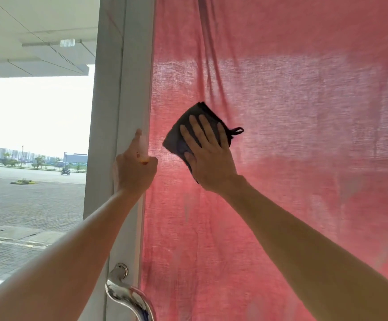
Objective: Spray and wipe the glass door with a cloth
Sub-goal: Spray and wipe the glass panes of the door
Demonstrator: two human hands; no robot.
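Observation:
The glass door (304,205) fills the right of the view, with a red curtain hanging behind the pane. My right hand (208,156) presses a dark grey cloth (176,135) flat against the glass with straight, spread fingers; a small hanging loop sticks out at the cloth's right corner. My left hand (134,172) grips a pale spray bottle (142,144) just left of the cloth, by the door's white frame (116,112). Only the bottle's head and nozzle show above the fist.
A chrome door handle (128,295) sits low on the frame, under my left forearm. Left of the frame the doorway opens onto a paved lot (31,205) under a white canopy, with a distant motorbike and buildings.

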